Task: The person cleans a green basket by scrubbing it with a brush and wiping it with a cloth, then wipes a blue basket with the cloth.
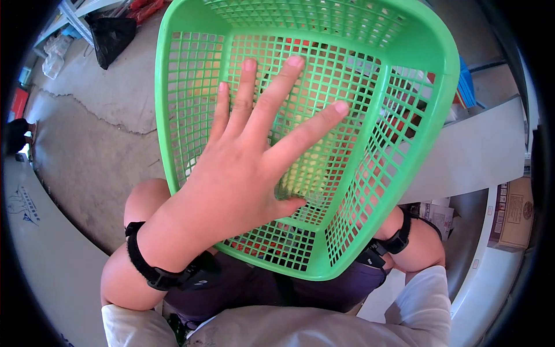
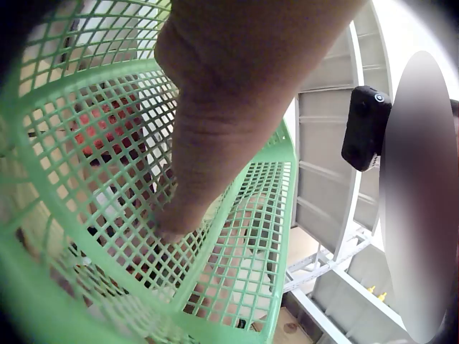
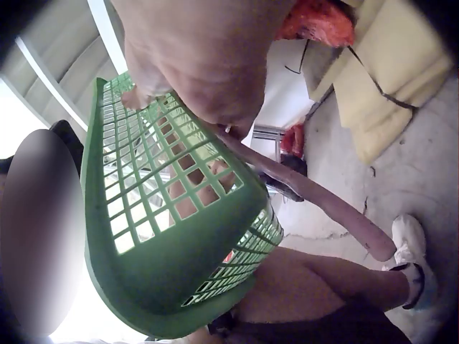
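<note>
A green mesh basket (image 1: 425, 168) stands tilted over the person's lap, its inside facing the head camera. Inside it, the left hand (image 1: 248, 144) has its fingers spread wide over the mesh; the left wrist view shows this hand (image 2: 208, 158) reaching down to the basket (image 2: 50, 208). The right hand goes behind the basket and is hidden in the head view. In the right wrist view the right hand (image 3: 197, 72) grips the basket (image 3: 158, 287) from outside, thumb against its meshed side. A dark greenish patch shows near the left thumb; I cannot tell what it is.
A black bag (image 1: 113, 40) hangs at the upper left beside a clear plastic bag (image 1: 56, 55). A white surface (image 1: 480, 147) and a cardboard box (image 1: 513, 214) are at the right. Yellow slabs (image 3: 394, 72) lie on the floor.
</note>
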`<state>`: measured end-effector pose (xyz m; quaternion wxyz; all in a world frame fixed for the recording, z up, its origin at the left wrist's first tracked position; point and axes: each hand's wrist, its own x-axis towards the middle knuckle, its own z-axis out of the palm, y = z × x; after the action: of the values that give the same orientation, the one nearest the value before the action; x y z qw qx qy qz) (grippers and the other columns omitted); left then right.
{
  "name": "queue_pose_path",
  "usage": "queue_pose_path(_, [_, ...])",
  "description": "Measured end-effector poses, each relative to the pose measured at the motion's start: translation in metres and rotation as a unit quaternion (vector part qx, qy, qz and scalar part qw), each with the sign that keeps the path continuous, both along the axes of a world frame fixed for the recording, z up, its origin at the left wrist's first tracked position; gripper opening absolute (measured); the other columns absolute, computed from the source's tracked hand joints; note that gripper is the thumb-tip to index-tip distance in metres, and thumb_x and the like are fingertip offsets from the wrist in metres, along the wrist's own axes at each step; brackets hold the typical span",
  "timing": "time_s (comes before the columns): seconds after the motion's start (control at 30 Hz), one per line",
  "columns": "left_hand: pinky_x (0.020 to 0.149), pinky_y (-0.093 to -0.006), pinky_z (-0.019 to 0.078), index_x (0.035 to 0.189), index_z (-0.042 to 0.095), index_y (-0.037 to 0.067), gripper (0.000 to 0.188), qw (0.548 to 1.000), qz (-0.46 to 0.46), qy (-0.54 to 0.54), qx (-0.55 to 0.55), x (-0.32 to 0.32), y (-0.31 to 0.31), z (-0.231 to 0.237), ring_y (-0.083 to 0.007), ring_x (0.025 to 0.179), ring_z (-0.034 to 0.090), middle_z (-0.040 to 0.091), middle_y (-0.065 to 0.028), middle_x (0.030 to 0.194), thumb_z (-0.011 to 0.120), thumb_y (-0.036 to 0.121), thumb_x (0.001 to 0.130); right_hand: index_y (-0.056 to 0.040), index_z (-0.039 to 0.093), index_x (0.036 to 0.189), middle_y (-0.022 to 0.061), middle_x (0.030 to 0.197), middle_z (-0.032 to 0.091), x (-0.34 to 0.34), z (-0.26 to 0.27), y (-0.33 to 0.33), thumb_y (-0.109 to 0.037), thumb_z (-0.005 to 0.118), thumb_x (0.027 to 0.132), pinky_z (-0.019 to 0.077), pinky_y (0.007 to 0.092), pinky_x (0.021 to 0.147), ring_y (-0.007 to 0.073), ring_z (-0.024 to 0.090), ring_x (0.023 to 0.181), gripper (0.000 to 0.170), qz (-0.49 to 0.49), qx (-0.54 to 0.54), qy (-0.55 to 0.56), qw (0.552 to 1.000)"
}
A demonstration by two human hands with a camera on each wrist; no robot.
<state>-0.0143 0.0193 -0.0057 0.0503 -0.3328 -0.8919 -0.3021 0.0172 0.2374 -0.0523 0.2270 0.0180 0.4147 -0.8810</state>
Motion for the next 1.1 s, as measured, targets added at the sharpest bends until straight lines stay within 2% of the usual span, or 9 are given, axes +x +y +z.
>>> queue_pose_path(0.13, [0.11, -0.0703, 0.0249, 0.148, 0.04, 0.03, 0.116, 1.0, -0.001, -0.004, 0.015, -0.001, 0.0, -0.001, -0.0561, 0.143, 0.015, 0.014, -0.0193, 0.161, 0.094, 0.018, 0.046, -0.0075, 0.033, 0.148, 0.0108, 0.143, 0.047, 0.001, 0.004, 0.001, -0.03, 0.055, 0.1, 0.0486, 0.042, 0.104, 0.0233, 0.052, 0.127, 0.057, -0.001, 0.0, -0.013, 1.0])
queue_pose_path(0.23, [0.108, -0.0721, 0.0239, 0.148, 0.04, 0.029, 0.116, 1.0, -0.002, 0.002, 0.025, -0.002, 0.0, -0.002, -0.0569, 0.143, 0.014, 0.013, -0.0193, 0.16, 0.094, 0.019, 0.046, -0.0083, 0.032, 0.148, 0.01, 0.144, 0.046, 0.001, 0.012, -0.005, -0.031, 0.055, 0.1, 0.0471, 0.0419, 0.106, 0.023, 0.051, 0.128, 0.058, -0.011, 0.044, -0.011, 0.999])
queue_pose_path(0.33, [0.108, -0.0726, 0.0233, 0.148, 0.04, 0.029, 0.116, 0.999, -0.011, -0.006, 0.029, -0.004, -0.002, -0.004, -0.057, 0.143, 0.014, 0.013, -0.0197, 0.16, 0.094, 0.02, 0.046, -0.0084, 0.031, 0.149, 0.0098, 0.145, 0.045, 0.0, 0.021, -0.006, -0.032, 0.056, 0.1, 0.0456, 0.0423, 0.107, 0.0228, 0.05, 0.129, 0.06, -0.013, 0.012, -0.037, 0.999])
queue_pose_path(0.5, [0.108, -0.0729, 0.0228, 0.148, 0.039, 0.029, 0.117, 0.999, -0.016, -0.001, 0.031, -0.003, -0.003, -0.003, -0.0569, 0.143, 0.013, 0.012, -0.0202, 0.16, 0.094, 0.02, 0.046, -0.0079, 0.029, 0.15, 0.01, 0.146, 0.044, -0.002, 0.001, -0.004, -0.033, 0.055, 0.1, 0.0448, 0.0433, 0.108, 0.0227, 0.05, 0.13, 0.062, 0.029, 0.006, 0.009, 1.0])
queue_pose_path(0.63, [0.108, -0.0731, 0.0224, 0.149, 0.039, 0.029, 0.118, 0.999, -0.022, -0.003, 0.039, -0.002, -0.003, -0.004, -0.0568, 0.143, 0.012, 0.012, -0.0206, 0.16, 0.095, 0.02, 0.046, -0.008, 0.028, 0.151, 0.0101, 0.147, 0.043, -0.002, 0.006, -0.005, -0.033, 0.056, 0.1, 0.0451, 0.0431, 0.108, 0.023, 0.051, 0.129, 0.063, 0.041, 0.016, 0.016, 0.999])
queue_pose_path(0.83, [0.109, -0.0722, 0.0217, 0.151, 0.035, 0.027, 0.12, 0.999, -0.025, 0.005, 0.047, -0.002, -0.001, -0.005, -0.0568, 0.143, 0.012, 0.012, -0.0218, 0.16, 0.095, 0.02, 0.046, -0.008, 0.03, 0.15, 0.0102, 0.146, 0.044, -0.002, 0.012, -0.006, -0.032, 0.056, 0.1, 0.0466, 0.0419, 0.106, 0.0227, 0.052, 0.127, 0.061, 0.023, 0.03, -0.005, 0.999])
queue_pose_path(0.93, [0.111, -0.0701, 0.0195, 0.152, 0.032, 0.023, 0.121, 0.999, -0.012, 0.011, 0.049, -0.002, -0.004, -0.005, -0.0546, 0.145, 0.011, 0.013, -0.0198, 0.16, 0.094, 0.021, 0.049, -0.0079, 0.03, 0.15, 0.0102, 0.146, 0.044, -0.003, 0.012, -0.007, -0.032, 0.056, 0.1, 0.0469, 0.0417, 0.106, 0.0227, 0.052, 0.127, 0.061, 0.025, 0.026, -0.01, 0.999])
queue_pose_path(1.03, [0.113, -0.0679, 0.0173, 0.153, 0.029, 0.019, 0.118, 0.998, -0.013, -0.026, 0.062, -0.004, -0.007, -0.005, -0.0518, 0.146, 0.011, 0.014, -0.0169, 0.161, 0.093, 0.02, 0.053, -0.0079, 0.03, 0.15, 0.0102, 0.146, 0.044, -0.002, 0.013, -0.007, -0.032, 0.056, 0.1, 0.0471, 0.0414, 0.106, 0.0226, 0.052, 0.127, 0.061, 0.026, 0.023, -0.011, 0.999])
queue_pose_path(1.1, [0.113, -0.0671, 0.0168, 0.153, 0.03, 0.019, 0.112, 0.998, -0.021, -0.03, 0.051, -0.006, -0.011, -0.005, -0.05, 0.147, 0.011, 0.015, -0.0148, 0.161, 0.091, 0.019, 0.058, -0.0079, 0.031, 0.15, 0.0102, 0.146, 0.045, -0.002, 0.01, -0.005, -0.032, 0.056, 0.1, 0.0473, 0.0413, 0.106, 0.0225, 0.052, 0.127, 0.06, 0.027, 0.02, -0.014, 0.999])
